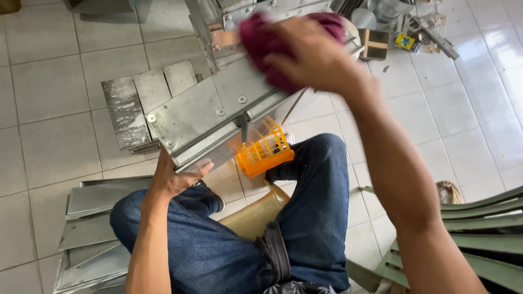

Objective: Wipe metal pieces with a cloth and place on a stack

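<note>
A grey sheet-metal channel part (pixel 207 117) with rivets slants across my lap. My left hand (pixel 173 177) grips its lower near end from underneath, thumb along the edge. My right hand (pixel 313 54) presses a dark pink cloth (pixel 261 38) onto the upper part of the metal; the cloth is blurred by motion. I sit with both knees in blue jeans (pixel 305 212) below the part.
An orange plastic basket (pixel 265 151) sits on the tiled floor between my feet. Flat metal sheets (pixel 131 103) lie at the left, more stacked metal parts (pixel 90 234) by my left knee. A green plastic chair (pixel 485 239) is at the right; small boxes and clutter (pixel 392 32) are at the top.
</note>
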